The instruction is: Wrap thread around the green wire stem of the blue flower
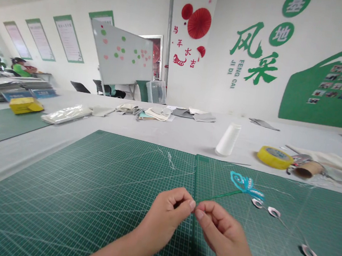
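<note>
My left hand (168, 211) and my right hand (222, 234) meet fingertip to fingertip above the green cutting mats. Both are closed in a pinch, thumb against forefinger; whatever lies between the fingertips is too small or hidden to make out. Just beyond my right hand is a blue butterfly-shaped ornament (247, 185) with white bead-like dots. Its thin green stem (225, 195) runs down toward my fingertips, and I cannot tell whether they grip its end. To the right, several small whitish oval rings (274, 212) lie along a thin string.
Left and right cutting mats (97, 169) meet near my hands. Loose white thread (170, 161) lies on the left one. Behind stand a white thread cone (228, 140), yellow tape roll (275, 157) and cardboard tube (309, 170). Fabric pieces (154, 113) line the far edge. A person (22, 68) sits far left.
</note>
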{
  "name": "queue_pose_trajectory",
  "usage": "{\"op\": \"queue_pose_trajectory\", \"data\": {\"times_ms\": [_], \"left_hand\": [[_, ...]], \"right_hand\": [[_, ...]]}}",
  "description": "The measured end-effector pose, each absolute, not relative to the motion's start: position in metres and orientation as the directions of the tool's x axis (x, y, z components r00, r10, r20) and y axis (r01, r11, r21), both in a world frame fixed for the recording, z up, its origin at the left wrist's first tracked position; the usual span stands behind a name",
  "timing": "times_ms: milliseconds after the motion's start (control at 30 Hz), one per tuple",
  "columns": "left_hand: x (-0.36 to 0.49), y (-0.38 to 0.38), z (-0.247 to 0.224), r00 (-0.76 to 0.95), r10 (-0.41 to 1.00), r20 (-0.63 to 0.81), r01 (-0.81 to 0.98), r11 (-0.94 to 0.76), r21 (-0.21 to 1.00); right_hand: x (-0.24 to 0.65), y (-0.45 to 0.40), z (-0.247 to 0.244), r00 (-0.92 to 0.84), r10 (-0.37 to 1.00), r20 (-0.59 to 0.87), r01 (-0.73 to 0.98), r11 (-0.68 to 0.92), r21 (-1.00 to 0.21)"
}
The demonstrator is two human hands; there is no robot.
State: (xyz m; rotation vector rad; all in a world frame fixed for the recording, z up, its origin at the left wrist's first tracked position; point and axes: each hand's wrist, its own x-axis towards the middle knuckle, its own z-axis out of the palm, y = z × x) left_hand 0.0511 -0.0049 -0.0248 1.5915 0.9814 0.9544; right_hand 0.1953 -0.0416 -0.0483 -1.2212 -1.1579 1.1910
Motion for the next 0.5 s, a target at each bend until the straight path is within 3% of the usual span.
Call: {"op": "queue_pose_trajectory", "data": {"times_ms": [233, 367, 500], "left_hand": [[0.050, -0.002, -0.025, 0.330, 0.934, 0.136, 0.143, -0.192, 0.971], [0.047, 0.000, -0.023, 0.313, 0.938, 0.150, 0.138, -0.202, 0.970], [0.044, 0.001, -0.023, 0.289, 0.941, 0.176, 0.127, -0.220, 0.967]], "right_hand": [[0.195, -0.038, -0.052, -0.085, 0.994, -0.063, -0.062, -0.068, -0.996], [0.198, -0.033, -0.058, -0.154, 0.986, -0.064, 0.098, -0.049, -0.994], [0.204, -0.032, -0.060, -0.018, 0.995, 0.099, 0.248, 0.100, -0.964]]}}
